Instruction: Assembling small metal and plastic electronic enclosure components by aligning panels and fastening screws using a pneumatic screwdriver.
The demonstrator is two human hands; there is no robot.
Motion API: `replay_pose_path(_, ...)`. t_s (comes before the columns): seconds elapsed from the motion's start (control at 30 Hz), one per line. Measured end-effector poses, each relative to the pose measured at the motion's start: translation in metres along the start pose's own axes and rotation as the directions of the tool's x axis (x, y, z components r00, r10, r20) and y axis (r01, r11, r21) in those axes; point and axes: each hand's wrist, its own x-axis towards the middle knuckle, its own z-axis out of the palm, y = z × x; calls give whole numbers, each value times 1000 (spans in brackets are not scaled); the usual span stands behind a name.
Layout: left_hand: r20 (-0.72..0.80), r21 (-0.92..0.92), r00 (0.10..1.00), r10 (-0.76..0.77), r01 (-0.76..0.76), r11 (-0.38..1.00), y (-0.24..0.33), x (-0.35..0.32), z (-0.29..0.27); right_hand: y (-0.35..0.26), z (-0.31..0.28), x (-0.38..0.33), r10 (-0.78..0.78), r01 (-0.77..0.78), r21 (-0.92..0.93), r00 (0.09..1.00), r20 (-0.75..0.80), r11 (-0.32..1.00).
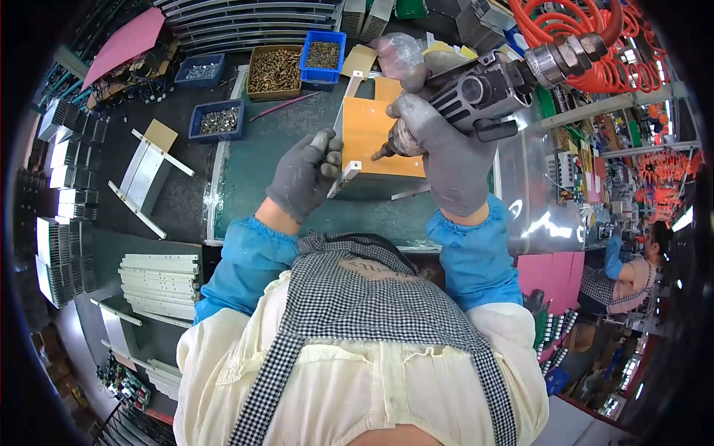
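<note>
A dark grey pneumatic screwdriver (pixel 476 93) is gripped in my gloved right hand (pixel 455 160). Its bit points down and left, close to the near left corner of an orange-faced panel (pixel 383 126). Whether the bit touches the panel cannot be told. Light metal strips with holes, such as the end bracket (pixel 346 177), edge this piece. Beside its left edge is my gloved left hand (pixel 303 175), fingers curled in; what they hold, if anything, is hidden. The panel lies on a green work mat (pixel 260 178).
Brass-coloured screws fill a cardboard box (pixel 274 72) beside a blue bin (pixel 323 59). Another blue bin (pixel 216 120) holds silver parts. A metal frame (pixel 149 175) lies left, above stacked white strips (pixel 160 286). An orange coiled hose (pixel 565 44) hangs upper right. A person (pixel 632 271) works far right.
</note>
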Motion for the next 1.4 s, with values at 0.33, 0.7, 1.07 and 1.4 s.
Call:
replay_pose_path(0.33,53,30,998,17,-19,999,-4,4,-4,2,10,9,-7,14,-65,994,107,998)
replay_pose_path(0.7,57,-32,995,83,-81,996,12,-7,-9,-5,6,17,4,-3,-10,994,113,1000)
replay_pose_path(1.07,70,134,994,89,-98,986,22,-13,14,-24,-2,39,-344,340,63,936,74,938)
replay_pose_path(1.4,115,132,991,65,-80,988,24,-12,20,-7,-8,32,-267,289,272,957,-117,918)
